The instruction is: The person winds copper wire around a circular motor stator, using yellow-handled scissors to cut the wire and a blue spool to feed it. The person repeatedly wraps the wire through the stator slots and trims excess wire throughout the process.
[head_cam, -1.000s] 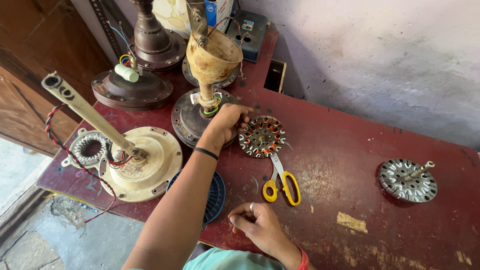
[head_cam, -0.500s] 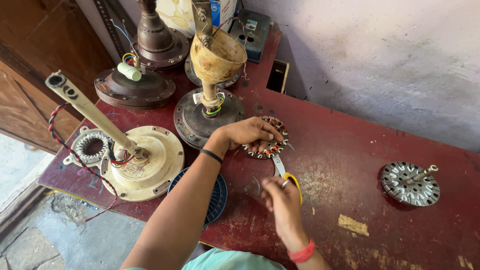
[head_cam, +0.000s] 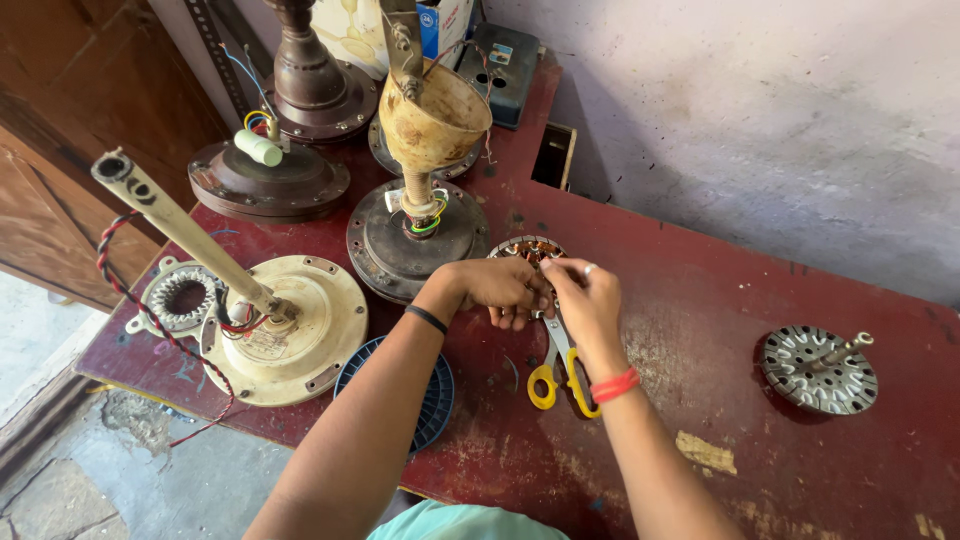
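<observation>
Both hands are on the copper-wound stator (head_cam: 523,250), a round ring of wire coils that lies flat near the middle of the red table (head_cam: 700,300). The left hand (head_cam: 505,288) lies over its near side with the fingers curled on it. The right hand (head_cam: 585,300) pinches at its right edge with the fingertips; I cannot tell just what it grips.

Scissors with yellow handles (head_cam: 556,375) lie on the table just under the right wrist, blades toward the stator. A brown fan motor with a cup-shaped cover (head_cam: 425,215) stands just left of the stator. A cream fan motor with a long rod (head_cam: 285,325) sits near the left edge, with a small silver stator ring (head_cam: 180,297) beside it. A blue round grille (head_cam: 430,400) pokes out at the front edge, under the left arm. A silver rotor disc with a shaft (head_cam: 818,367) lies well apart, toward the right edge. Two dark brown motors (head_cam: 270,180) stand at the back left corner.
</observation>
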